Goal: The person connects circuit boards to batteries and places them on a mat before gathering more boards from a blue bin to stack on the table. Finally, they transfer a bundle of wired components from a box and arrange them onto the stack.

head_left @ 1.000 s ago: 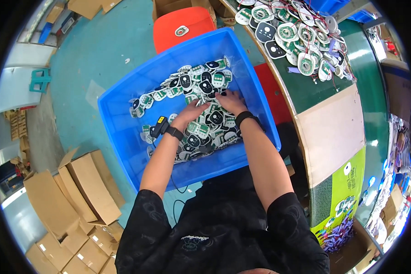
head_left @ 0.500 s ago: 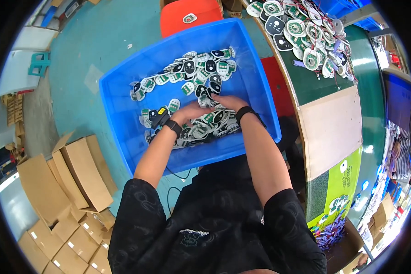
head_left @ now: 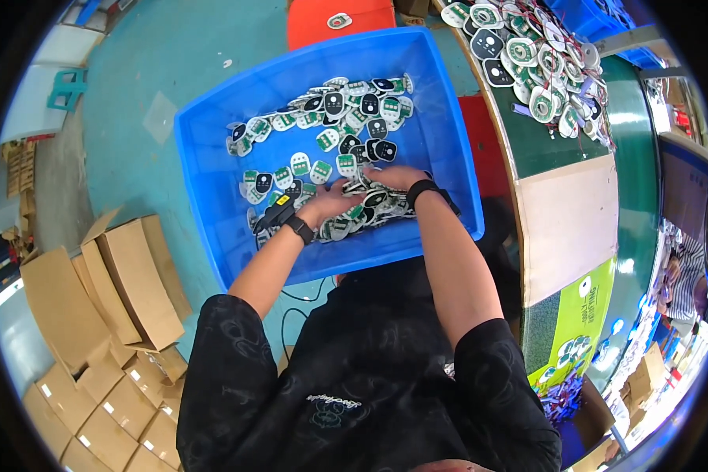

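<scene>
Have drawn the left hand slightly toward the near wall of the blue tub since half a second ago, with barely any shift of the right hand, leaving more panels uncovered just ahead of the left fingertips. See, widest of all, teal floor stretching off to the left, then on the right a green tabletop bearing a pale sheet and a heap of wired parts. Next, find the tub itself, slanted and reached into by both arms. Pick out an open cardboard carton at left and, just past the far wall, a red seat. Come down to the hands: angled toward each other, loosely cupped, fingers partly curled and touching panels. Cannot tell of any firm grip, with fingertips partly hidden. Note a black strap at the left wrist. Find the panels, black or green-and-white side up, beneath and between both hands, crowded between hands and near wall, spread loosely ahead of the left hand, and banked farther off along the far wall.
</scene>
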Demonstrator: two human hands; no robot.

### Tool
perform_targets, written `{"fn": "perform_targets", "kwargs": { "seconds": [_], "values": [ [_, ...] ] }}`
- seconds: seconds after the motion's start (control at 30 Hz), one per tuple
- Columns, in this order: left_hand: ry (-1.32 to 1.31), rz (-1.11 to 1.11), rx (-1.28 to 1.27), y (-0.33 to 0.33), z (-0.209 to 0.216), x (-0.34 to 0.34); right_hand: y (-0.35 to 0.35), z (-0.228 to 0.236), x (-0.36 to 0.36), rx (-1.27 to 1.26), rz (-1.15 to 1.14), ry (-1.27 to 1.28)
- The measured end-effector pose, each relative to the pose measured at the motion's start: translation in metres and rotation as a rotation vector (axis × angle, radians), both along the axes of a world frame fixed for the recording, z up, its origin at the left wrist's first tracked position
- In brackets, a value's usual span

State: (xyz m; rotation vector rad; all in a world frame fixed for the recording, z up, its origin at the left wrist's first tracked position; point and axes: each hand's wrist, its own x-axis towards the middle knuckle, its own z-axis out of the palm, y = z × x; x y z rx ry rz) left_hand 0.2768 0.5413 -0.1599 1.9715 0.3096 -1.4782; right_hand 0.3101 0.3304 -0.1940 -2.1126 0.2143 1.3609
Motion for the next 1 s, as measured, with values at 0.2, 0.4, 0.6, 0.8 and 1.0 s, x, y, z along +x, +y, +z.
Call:
{"fn": "perform_targets", "kwargs": {
  "seconds": [0.2,0.4,0.6,0.8,1.0],
  "values": [
    [0.046,0.203,-0.203,0.019,-0.025,-0.004,0.003,0.016,0.0,0.06,-0.061,0.12],
    [0.087,0.222,-0.338,0.024,-0.012,-0.002,0.004,0.035,-0.005,0.162,-0.285,0.329],
    [0.003,0.244,-0.228,0.018,0.012,-0.008,0.019,0.042,-0.002,0.159,-0.179,0.347],
    [-0.11,0.162,-0.227,0.028,-0.012,-0.008,0.024,0.051,-0.011,0.17,-0.245,0.337],
    [-0.032,0.164,-0.295,0.034,0.001,-0.014,0.037,0.076,-0.007,0.153,-0.15,0.288]
  ]
}}
